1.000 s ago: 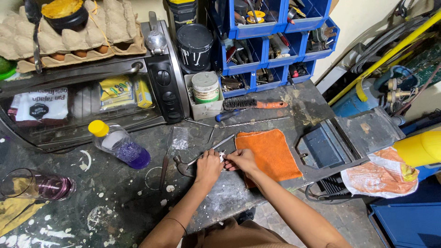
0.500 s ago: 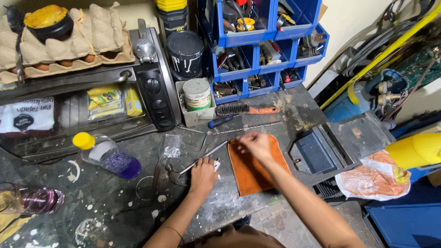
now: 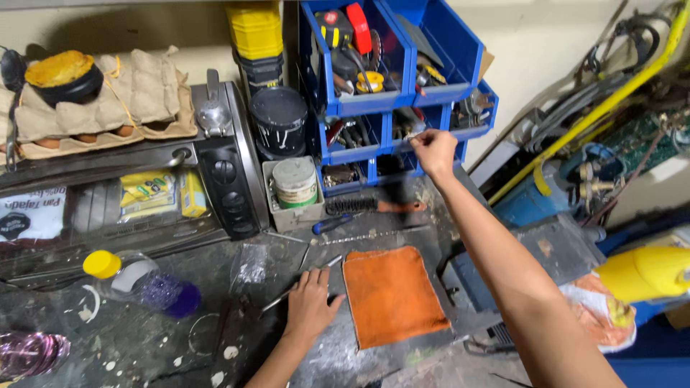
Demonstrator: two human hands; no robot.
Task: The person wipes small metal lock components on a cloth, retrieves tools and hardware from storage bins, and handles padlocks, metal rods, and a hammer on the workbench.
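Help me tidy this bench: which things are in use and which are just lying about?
In use: thin metal rod under left hand; blue bins at right hand; orange cloth.
Lying about: wire brush, screwdriver, plastic bottle, toaster oven, egg cartons.

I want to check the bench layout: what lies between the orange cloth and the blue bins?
In the head view, a wire brush with an orange handle, a blue-handled screwdriver and a thin metal rod lie between the orange cloth and blue bins.
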